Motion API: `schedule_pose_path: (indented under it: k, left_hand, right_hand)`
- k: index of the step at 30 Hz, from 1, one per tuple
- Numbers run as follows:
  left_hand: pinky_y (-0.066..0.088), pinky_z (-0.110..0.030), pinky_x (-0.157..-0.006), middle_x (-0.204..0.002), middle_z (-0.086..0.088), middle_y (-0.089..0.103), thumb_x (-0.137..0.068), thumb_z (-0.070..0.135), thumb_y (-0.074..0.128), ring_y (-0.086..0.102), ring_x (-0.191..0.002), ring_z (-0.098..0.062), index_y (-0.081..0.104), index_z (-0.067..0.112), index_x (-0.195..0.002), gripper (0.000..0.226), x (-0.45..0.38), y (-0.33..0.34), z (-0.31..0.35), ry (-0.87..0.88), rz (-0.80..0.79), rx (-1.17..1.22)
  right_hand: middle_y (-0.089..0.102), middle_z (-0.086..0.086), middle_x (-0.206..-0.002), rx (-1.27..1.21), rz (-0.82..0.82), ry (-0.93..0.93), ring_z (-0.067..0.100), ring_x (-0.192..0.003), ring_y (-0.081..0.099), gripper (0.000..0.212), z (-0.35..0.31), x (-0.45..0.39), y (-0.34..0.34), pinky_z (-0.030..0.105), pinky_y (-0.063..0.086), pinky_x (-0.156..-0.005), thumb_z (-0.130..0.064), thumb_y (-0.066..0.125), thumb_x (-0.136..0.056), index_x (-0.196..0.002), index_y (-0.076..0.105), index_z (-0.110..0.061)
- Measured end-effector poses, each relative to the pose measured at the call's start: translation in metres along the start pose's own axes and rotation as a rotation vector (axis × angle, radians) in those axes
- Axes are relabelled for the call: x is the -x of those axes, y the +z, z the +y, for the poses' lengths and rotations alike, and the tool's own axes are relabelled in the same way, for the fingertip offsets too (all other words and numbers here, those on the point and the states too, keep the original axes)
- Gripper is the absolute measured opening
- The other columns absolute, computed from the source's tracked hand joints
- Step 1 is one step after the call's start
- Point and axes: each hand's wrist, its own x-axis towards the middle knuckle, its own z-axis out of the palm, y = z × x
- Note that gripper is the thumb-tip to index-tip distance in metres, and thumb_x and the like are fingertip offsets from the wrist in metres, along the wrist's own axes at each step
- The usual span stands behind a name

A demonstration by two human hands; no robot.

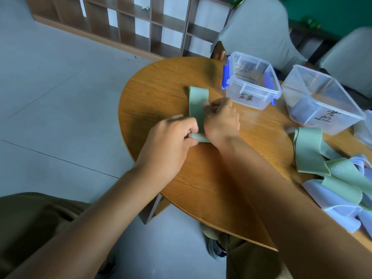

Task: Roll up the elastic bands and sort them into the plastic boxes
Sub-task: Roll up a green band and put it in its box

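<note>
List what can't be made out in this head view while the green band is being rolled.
- Right hand: its fingertips are curled under, so its grip on the green band is hidden.
- Band pile: cut off by the right edge, so no count.
- Third container: only a corner shows at the right edge.
- Box labels: handwritten, too blurred to read.
- Clip-lid box: contents unclear through the plastic.
</note>
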Motion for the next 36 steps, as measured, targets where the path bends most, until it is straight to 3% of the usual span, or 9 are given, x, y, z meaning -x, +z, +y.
schedule_pose_path:
  k: [3, 7, 10, 12, 17, 23, 36]
  left_hand:
    - [0.056, -0.031, -0.067, -0.089, 0.008, 0.067, -0.081, 0.014, 0.082, 0.063, -0.079, -0.007, 0.072, 0.017, -0.096, 0.018, 0.000, 0.000, 0.000, 0.011, -0.003, 0.001]
    - [0.056, -0.029, -0.068, -0.088, 0.008, 0.068, -0.082, 0.013, 0.081, 0.064, -0.078, -0.008, 0.074, 0.017, -0.096, 0.016, 0.000, 0.001, 0.000, 0.017, 0.013, -0.019]
    - [0.056, -0.030, -0.066, -0.087, 0.006, 0.069, -0.082, 0.012, 0.081, 0.065, -0.077, -0.010, 0.075, 0.015, -0.097, 0.016, 0.001, 0.002, 0.002, 0.019, 0.029, -0.037]
    - [0.056, -0.027, -0.065, -0.088, 0.005, 0.069, -0.082, 0.012, 0.081, 0.065, -0.076, -0.010, 0.076, 0.015, -0.097, 0.016, 0.002, 0.003, 0.003, 0.017, 0.042, -0.049]
    - [0.053, -0.026, -0.063, -0.088, 0.005, 0.069, -0.080, 0.011, 0.082, 0.064, -0.078, -0.010, 0.076, 0.015, -0.093, 0.015, 0.003, 0.005, 0.005, -0.003, 0.071, -0.058]
    - [0.057, -0.038, -0.066, -0.088, 0.005, 0.071, -0.080, 0.011, 0.082, 0.067, -0.079, -0.014, 0.076, 0.016, -0.092, 0.015, 0.003, 0.008, 0.005, -0.063, 0.083, -0.013]
    - [0.060, -0.031, -0.074, -0.095, 0.008, 0.076, -0.081, 0.008, 0.080, 0.071, -0.083, -0.001, 0.074, 0.017, -0.103, 0.024, 0.011, 0.003, 0.018, -0.235, 0.141, 0.105]
  right_hand:
    - [0.065, 0.002, -0.112, -0.173, 0.003, -0.001, 0.024, -0.109, 0.059, 0.018, 0.013, 0.016, -0.016, 0.033, 0.046, -0.095, -0.034, 0.054, -0.099, -0.110, 0.053, -0.020]
    - [0.069, -0.008, -0.091, -0.202, 0.118, -0.161, 0.007, -0.082, 0.063, 0.011, 0.036, 0.058, -0.033, 0.016, 0.045, -0.074, -0.014, 0.059, -0.096, -0.107, 0.063, -0.016]
    - [0.073, -0.011, -0.091, -0.210, 0.137, -0.246, 0.000, -0.083, 0.066, 0.015, 0.047, 0.079, -0.042, 0.004, 0.043, -0.073, -0.009, 0.061, -0.095, -0.103, 0.071, -0.017]
    - [0.074, -0.011, -0.093, -0.234, 0.112, -0.253, -0.004, -0.086, 0.066, 0.017, 0.051, 0.088, -0.047, 0.003, 0.042, -0.075, -0.009, 0.062, -0.095, -0.103, 0.074, -0.018]
    - [0.075, -0.009, -0.100, -0.354, 0.010, -0.259, -0.007, -0.090, 0.068, 0.018, 0.051, 0.100, -0.050, 0.008, 0.048, -0.082, -0.008, 0.061, -0.098, -0.109, 0.073, -0.014]
    - [0.075, -0.007, -0.108, -0.402, -0.017, -0.209, 0.006, -0.096, 0.072, 0.021, 0.050, 0.100, -0.047, 0.036, 0.058, -0.092, -0.011, 0.061, -0.098, -0.115, 0.071, -0.018]
    - [0.075, -0.007, -0.093, -0.420, -0.009, -0.206, 0.007, -0.088, 0.073, 0.015, 0.047, 0.103, -0.050, 0.041, 0.060, -0.087, -0.009, 0.062, -0.095, -0.104, 0.067, -0.019]
